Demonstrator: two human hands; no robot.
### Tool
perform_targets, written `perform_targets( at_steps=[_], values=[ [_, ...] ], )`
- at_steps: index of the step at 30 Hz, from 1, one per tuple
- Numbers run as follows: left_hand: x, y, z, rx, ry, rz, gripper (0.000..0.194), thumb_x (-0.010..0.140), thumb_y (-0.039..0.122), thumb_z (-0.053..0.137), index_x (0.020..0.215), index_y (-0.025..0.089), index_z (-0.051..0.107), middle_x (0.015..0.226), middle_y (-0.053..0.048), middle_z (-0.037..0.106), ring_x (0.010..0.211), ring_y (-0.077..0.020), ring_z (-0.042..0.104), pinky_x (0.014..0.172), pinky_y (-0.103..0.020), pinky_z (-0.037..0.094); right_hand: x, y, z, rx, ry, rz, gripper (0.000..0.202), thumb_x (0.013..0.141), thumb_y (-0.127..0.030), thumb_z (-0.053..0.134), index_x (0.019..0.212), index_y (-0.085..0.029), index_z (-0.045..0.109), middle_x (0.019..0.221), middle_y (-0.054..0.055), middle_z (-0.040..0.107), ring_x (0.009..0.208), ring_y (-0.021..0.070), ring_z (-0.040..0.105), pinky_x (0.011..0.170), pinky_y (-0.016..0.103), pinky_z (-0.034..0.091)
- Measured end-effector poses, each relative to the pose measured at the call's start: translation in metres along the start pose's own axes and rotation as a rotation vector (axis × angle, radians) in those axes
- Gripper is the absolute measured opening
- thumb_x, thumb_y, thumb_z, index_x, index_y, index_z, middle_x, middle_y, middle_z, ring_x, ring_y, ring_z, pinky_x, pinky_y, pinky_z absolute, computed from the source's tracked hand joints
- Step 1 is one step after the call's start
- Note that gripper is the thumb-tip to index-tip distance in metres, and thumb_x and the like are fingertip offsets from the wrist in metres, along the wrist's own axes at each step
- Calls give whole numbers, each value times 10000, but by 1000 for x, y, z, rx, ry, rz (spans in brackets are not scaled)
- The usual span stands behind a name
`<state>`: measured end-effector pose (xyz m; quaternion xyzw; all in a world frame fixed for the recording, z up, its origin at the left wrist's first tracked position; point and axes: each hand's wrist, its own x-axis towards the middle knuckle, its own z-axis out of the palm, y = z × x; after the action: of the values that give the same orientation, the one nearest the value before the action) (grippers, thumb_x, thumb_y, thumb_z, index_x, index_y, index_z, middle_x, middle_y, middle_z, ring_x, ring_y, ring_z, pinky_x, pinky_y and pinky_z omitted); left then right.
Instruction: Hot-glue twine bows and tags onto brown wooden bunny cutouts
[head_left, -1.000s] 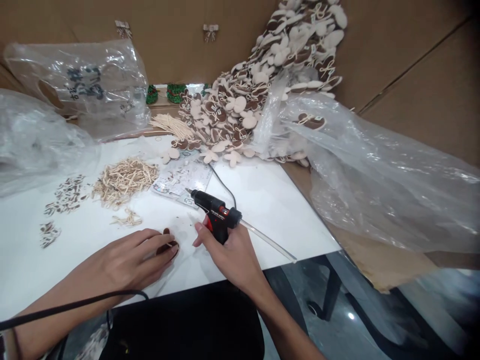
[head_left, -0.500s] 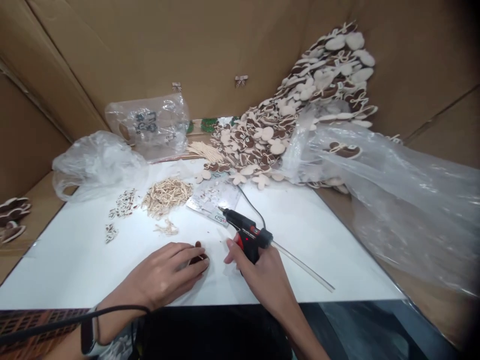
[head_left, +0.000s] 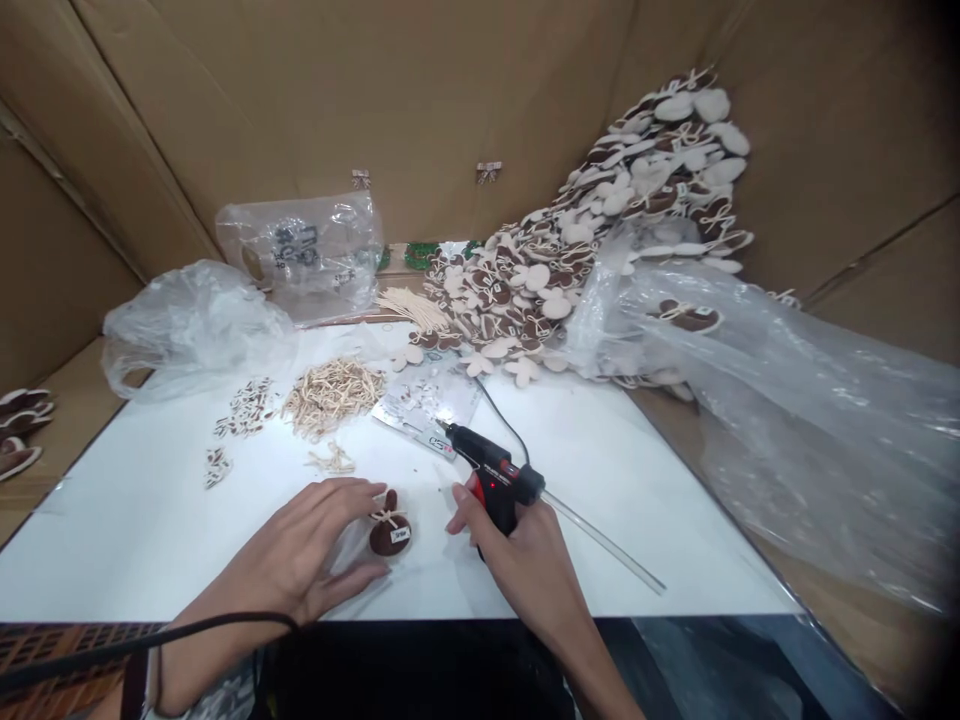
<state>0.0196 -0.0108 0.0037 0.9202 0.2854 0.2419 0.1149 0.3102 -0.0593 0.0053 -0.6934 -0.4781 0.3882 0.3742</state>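
Note:
My right hand (head_left: pixel 529 560) is wrapped round the grip of a black hot glue gun (head_left: pixel 495 472), its nozzle pointing to the far left and a clear glue stick (head_left: pixel 604 540) sticking out of its back. On the white board in front of me lies a small brown bunny-shaped felt piece (head_left: pixel 390 535) with a cream bow and a little white label on it. My left hand (head_left: pixel 311 540) curves round its left side, thumb and fingers apart. Whether a fingertip touches the piece's edge I cannot tell.
Cream bows (head_left: pixel 334 398) and small labels (head_left: pixel 249 405) lie loose on the white board (head_left: pixel 150 540). A plate with glue bits (head_left: pixel 427 395) sits under the nozzle. Bunny pieces (head_left: pixel 540 270) are heaped at the back right, beside plastic sheeting (head_left: pixel 810 400). Cardboard walls (head_left: pixel 420 90) surround everything.
My left hand has lifted its fingers off the bunny piece and drawn back left, so the bow and label now show. The right hand and glue gun have barely moved.

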Motion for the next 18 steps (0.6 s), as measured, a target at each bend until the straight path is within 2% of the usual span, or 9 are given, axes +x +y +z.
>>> perform_targets(
  at_steps=[3, 8, 12, 18],
  values=[
    [-1, 0, 5, -32, -27, -75, 616, 1134, 521, 790, 1653, 297, 545, 1467, -124, 807, 1337, -298, 813, 1127, -435, 711, 0, -1, 0, 9, 10, -17, 590, 1017, -772, 626, 764, -274, 814, 978, 99, 885, 959, 341, 787, 963, 432, 570],
    [2, 0, 16, -45, -17, -120, 564, 1065, 413, 860, 1558, 314, 606, 1332, -85, 822, 1170, -282, 844, 979, -395, 733, -1, -4, -1, 14, -2, -7, 591, 1023, -758, 615, 766, -265, 813, 922, 102, 866, 889, 339, 777, 908, 440, 571],
    [7, 1, 21, -44, 18, -101, 425, 1091, 320, 776, 1492, 298, 636, 1249, -77, 822, 1098, -268, 846, 925, -373, 729, -2, -6, 0, 37, 4, -33, 572, 1034, -730, 611, 755, -267, 799, 922, 99, 859, 938, 346, 782, 947, 445, 576],
    [17, 5, 14, -25, 120, -8, 398, 1119, 294, 730, 1496, 292, 603, 1225, -78, 840, 1066, -267, 864, 892, -362, 733, -3, -5, 1, 64, 21, -60, 541, 1035, -691, 625, 749, -263, 795, 912, 93, 844, 901, 324, 773, 936, 428, 592]
  ],
)
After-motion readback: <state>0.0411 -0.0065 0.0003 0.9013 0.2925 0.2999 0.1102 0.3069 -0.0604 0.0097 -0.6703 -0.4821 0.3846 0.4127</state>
